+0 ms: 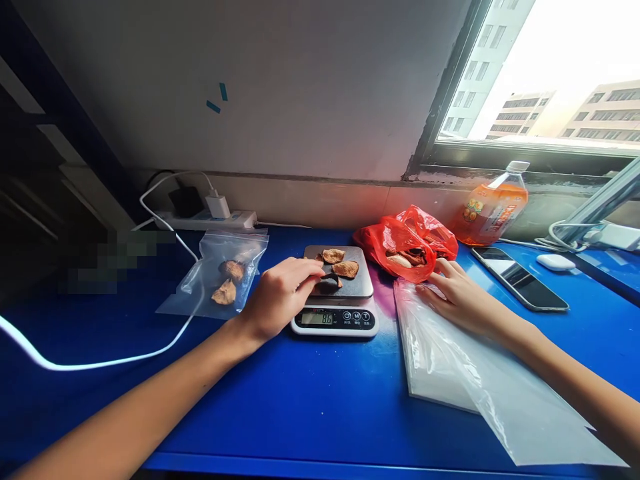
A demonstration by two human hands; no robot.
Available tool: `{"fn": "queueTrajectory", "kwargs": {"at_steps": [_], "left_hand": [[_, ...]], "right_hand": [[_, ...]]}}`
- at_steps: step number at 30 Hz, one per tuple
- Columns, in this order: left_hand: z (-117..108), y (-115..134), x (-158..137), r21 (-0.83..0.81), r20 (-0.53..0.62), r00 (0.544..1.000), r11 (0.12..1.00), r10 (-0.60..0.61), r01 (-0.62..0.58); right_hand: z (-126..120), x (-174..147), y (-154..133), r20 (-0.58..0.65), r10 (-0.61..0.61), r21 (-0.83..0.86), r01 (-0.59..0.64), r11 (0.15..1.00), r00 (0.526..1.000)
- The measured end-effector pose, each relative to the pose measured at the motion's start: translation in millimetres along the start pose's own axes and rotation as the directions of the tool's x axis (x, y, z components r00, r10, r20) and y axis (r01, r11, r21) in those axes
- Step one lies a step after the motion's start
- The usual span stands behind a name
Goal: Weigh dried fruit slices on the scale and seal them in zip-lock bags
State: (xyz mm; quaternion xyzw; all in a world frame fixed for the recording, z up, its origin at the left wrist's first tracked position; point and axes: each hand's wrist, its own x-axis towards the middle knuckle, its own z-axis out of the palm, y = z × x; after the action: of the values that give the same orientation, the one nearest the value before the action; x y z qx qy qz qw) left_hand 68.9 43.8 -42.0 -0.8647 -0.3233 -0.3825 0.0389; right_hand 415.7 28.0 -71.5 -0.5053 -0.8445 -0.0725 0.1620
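the counter (pixel 280 400) is blue, with a slight shine. near its middle sits a white digital scale (pixel 353 320). a clear zip bag (pixel 253 257) lies flat to the left, and a white cable (pixel 110 362) curves over the surface there. behind, near the wall, is a power strip (pixel 243 220). to the right rest a red plastic bag (pixel 420 230), some clear flat bags (pixel 450 360), a black phone (pixel 520 277), a small white case (pixel 556 262) and a drink bottle (pixel 495 207).
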Motion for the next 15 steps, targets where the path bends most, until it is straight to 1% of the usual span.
{"fn": "queueTrajectory", "kwargs": {"at_steps": [3, 8, 13, 15], "left_hand": [[-2.0, -2.8, -1.7, -0.013, 0.006, 1.000, 1.000, 0.003, -0.003], [-0.5, -1.7, -2.5, 0.067, -0.003, 0.999, 0.997, 0.045, -0.045], [-10.1, 1.4, 0.7, 0.096, -0.045, 0.999, 0.995, -0.017, 0.021], [-15.4, 0.4, 2.2, 0.120, -0.067, 0.997, 0.992, -0.030, 0.038]], "right_hand": [[0.8, 0.0, -0.3, -0.010, 0.005, 0.007, -0.005, 1.000, 1.000], [1.2, -0.6, -0.8, -0.008, 0.029, 0.007, -0.029, 1.000, 1.000], [-0.5, -1.5, -1.0, 0.036, 0.023, 0.020, -0.024, 1.000, 0.999], [0.0, -1.5, -1.1, 0.027, 0.018, 0.024, -0.018, 1.000, 0.999]]}}
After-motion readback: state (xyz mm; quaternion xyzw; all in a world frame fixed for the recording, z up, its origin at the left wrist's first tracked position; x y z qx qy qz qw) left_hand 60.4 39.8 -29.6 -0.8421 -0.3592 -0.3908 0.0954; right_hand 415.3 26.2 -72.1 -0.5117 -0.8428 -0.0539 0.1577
